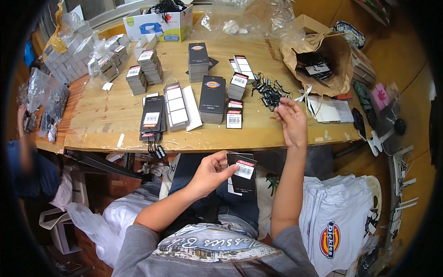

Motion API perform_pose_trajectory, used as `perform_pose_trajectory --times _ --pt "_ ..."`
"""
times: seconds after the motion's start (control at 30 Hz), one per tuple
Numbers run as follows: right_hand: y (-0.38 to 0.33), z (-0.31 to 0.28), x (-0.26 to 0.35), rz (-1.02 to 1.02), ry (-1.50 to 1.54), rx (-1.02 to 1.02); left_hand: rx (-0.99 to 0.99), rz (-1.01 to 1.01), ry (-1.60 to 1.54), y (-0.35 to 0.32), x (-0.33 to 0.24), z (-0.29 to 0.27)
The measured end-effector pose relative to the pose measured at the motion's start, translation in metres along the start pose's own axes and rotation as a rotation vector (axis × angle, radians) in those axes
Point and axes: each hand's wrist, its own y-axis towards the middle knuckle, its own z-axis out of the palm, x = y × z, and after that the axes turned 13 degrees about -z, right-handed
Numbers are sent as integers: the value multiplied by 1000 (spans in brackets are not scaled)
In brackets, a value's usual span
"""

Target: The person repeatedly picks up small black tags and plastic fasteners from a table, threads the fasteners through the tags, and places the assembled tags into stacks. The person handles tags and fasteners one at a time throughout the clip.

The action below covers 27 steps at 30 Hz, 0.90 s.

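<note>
My left hand holds a small stack of black hang tags with white barcode stickers over my lap, below the table edge. My right hand is raised over the wooden table, fingers pinched on a thin black string fastener beside a loose pile of black fasteners. Stacks of black tags and smaller labelled tags stand just left of that hand. Another stack of tags with strings hangs over the table's near edge.
A torn brown paper bag with more tags lies at the right. A white cardboard box, plastic bags and small white boxes crowd the back left. Folded white printed shirts pile at my right. Another person's arm is at the left edge.
</note>
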Motion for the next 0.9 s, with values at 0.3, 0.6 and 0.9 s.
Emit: perform_pose_trajectory --times 0.3,0.6,0.9 --pt "58 4 36 28 386 157 -40 15 55 -4 -2 -1" --pt "64 12 50 -59 515 313 -70 42 146 -4 5 -5" --pt "-65 56 42 -127 149 259 7 276 204 -12 -16 7"
